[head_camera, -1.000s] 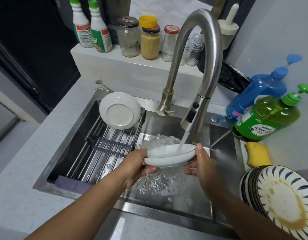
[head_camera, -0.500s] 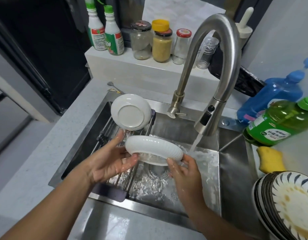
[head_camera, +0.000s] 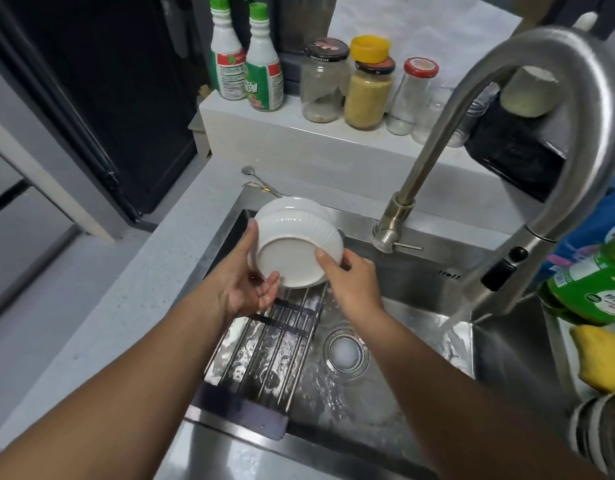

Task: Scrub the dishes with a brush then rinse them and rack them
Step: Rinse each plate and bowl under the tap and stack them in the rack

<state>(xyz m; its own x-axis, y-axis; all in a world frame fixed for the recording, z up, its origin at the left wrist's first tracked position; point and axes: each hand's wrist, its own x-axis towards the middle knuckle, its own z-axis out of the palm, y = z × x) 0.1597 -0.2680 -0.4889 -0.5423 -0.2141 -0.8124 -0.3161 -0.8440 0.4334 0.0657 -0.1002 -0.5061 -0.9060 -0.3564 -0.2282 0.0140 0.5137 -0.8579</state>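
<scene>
**Me:** Over the left half of the steel sink [head_camera: 437, 282], a little above centre frame, I am tilting the white ribbed ceramic bowl [head_camera: 295, 252] bottom-up towards the roll-up rack of steel rods [head_camera: 274, 337], right against the second white bowl [head_camera: 292, 204] that is already leaning at the rack's far end.

**Partner:** How are you holding it?

**Me:** My left hand [head_camera: 247, 289] is cupping it from below and the side, palm up, thumb lying along the left wall, fingers loosely spread under the rim. My right hand [head_camera: 351, 278] is pinching the right edge, thumb pressing on the flat base, the other fingers tucked behind where I cannot tell how they sit.

**Partner:** Any advice for setting it down?

**Me:** I am judging it best to lean it rim-down, overlapping the first bowl, so water is draining between the rods. It is wet and probably slippery, so I am planning to loosen one hand at a time. At right of frame the curved steel faucet [head_camera: 558, 109] is running into the basin.
</scene>
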